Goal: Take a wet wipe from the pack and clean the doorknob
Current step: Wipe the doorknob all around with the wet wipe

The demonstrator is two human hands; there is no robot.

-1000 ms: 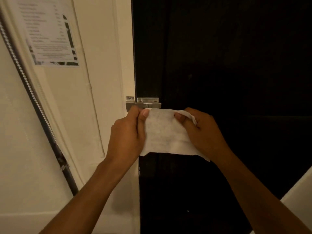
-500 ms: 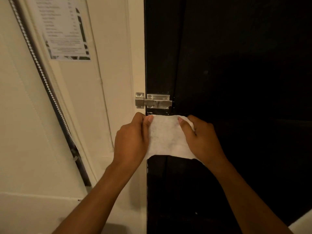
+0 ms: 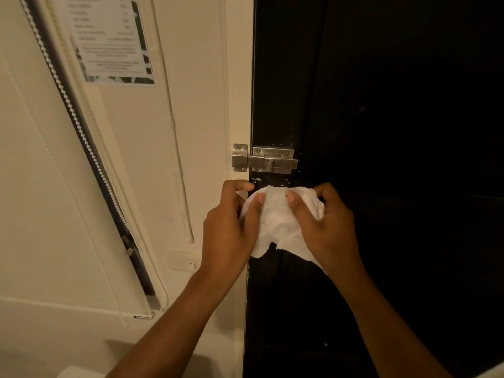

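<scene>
A white wet wipe [image 3: 278, 225] is held crumpled between both hands in front of a dark door [image 3: 395, 132]. My left hand [image 3: 231, 230] pinches its left edge and my right hand [image 3: 324, 225] grips its right side, bunching it. A metal slide latch [image 3: 266, 159] sits on the door's edge just above the wipe, apart from it. No doorknob shows; the wipe and hands cover the door below the latch. The pack is out of view.
A cream wall [image 3: 177, 159] and door frame lie to the left, with a printed notice [image 3: 109, 42] taped high up. A blind's beaded cord [image 3: 81, 137] runs diagonally down the wall. A small wall switch [image 3: 186, 261] sits by my left wrist.
The wipe was stretched flat between my hands; now it is bunched up, with my hands closer together. The view has shifted, so the latch and my hands sit further right and closer.
</scene>
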